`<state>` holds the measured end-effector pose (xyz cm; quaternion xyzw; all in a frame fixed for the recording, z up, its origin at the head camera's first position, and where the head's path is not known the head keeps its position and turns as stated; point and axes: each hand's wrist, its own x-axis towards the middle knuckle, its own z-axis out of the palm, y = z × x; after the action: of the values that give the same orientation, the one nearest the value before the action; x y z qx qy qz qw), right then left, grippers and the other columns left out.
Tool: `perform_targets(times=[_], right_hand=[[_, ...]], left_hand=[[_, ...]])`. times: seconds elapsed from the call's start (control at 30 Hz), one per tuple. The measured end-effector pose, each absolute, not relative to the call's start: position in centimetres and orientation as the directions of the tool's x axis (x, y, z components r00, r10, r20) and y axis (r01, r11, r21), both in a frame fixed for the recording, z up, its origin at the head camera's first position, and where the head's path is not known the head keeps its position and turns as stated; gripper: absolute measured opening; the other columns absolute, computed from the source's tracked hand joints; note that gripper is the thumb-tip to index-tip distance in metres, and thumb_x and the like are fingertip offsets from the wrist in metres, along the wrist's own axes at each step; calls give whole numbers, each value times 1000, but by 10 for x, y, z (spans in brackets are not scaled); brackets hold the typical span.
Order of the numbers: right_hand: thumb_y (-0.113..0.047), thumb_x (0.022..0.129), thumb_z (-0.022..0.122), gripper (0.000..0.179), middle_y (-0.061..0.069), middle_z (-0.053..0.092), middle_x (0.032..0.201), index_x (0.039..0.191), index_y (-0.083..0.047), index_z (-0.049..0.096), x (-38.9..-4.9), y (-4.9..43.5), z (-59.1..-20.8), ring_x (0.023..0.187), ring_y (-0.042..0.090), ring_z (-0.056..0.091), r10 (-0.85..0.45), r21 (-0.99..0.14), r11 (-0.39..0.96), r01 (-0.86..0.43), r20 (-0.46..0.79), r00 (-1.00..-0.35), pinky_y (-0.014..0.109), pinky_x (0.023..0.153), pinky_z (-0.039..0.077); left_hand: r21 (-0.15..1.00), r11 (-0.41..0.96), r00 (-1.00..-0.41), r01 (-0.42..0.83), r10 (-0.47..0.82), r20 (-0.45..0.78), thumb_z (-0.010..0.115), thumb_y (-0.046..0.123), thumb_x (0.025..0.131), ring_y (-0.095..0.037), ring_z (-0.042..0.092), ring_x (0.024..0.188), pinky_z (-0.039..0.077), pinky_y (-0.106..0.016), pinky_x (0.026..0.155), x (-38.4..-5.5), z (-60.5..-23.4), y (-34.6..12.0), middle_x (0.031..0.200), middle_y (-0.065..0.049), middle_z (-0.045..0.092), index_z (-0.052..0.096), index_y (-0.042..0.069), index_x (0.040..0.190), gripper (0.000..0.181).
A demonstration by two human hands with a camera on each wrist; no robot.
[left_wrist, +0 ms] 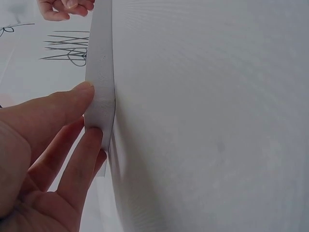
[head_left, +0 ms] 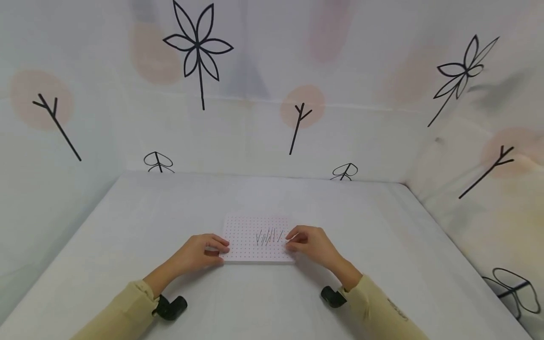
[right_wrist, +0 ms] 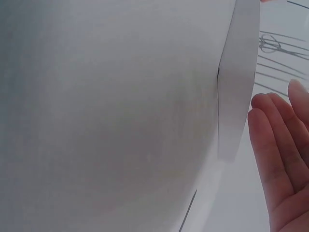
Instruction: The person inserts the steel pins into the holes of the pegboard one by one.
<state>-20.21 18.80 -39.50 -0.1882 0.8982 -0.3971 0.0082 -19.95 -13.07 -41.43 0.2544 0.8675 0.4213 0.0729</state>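
Observation:
A white board [head_left: 242, 248] with a grid of small holes lies flat on the table. Several thin dark pins [left_wrist: 63, 59] stand in it in a cluster right of its middle, some of them leaning. My left hand [head_left: 199, 251] grips the board at its left edge near the front corner, with thumb and fingers against the board in the left wrist view. At the board's right edge is my right hand [head_left: 312, 244], its thumb apart from the fingers. In the right wrist view those fingers [right_wrist: 275, 150] are fairly straight and nothing shows between them and the thumb.
A white cloth covers the table [head_left: 170, 203]. Behind and at both sides hang pale curtains [head_left: 255, 137] printed with black plant drawings and pinkish spots. Dark wrist devices [head_left: 171, 308] sit beneath both sleeves.

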Motion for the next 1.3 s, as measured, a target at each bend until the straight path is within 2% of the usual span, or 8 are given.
perform_targets(times=[0.77,1.1,1.3], right_hand=[[-4,78,74,13,-2,67,84,88,-6,67,-204,227,-393,77,12,63,-343,-673,650,-353,155,-926,23,71,54],[-2,79,72,11,1,66,87,88,-6,67,-206,242,-393,80,14,62,-356,-650,683,-333,101,-929,27,74,54],[-3,78,73,10,1,65,86,86,-5,68,-210,253,-391,78,15,60,-389,-643,688,-337,66,-919,26,70,53]], left_hand=[[780,512,-865,360,497,73,76,0,74,-26,61,100,54,-25,78,-199,-414,-130,110,-10,62,72,2,96,22],[783,500,-860,369,502,85,76,-1,74,-26,61,99,53,-24,78,-198,-414,-131,109,-11,62,72,1,96,22],[786,496,-860,369,503,86,76,-1,74,-26,61,99,53,-24,78,-198,-414,-131,109,-11,63,72,1,96,23]])
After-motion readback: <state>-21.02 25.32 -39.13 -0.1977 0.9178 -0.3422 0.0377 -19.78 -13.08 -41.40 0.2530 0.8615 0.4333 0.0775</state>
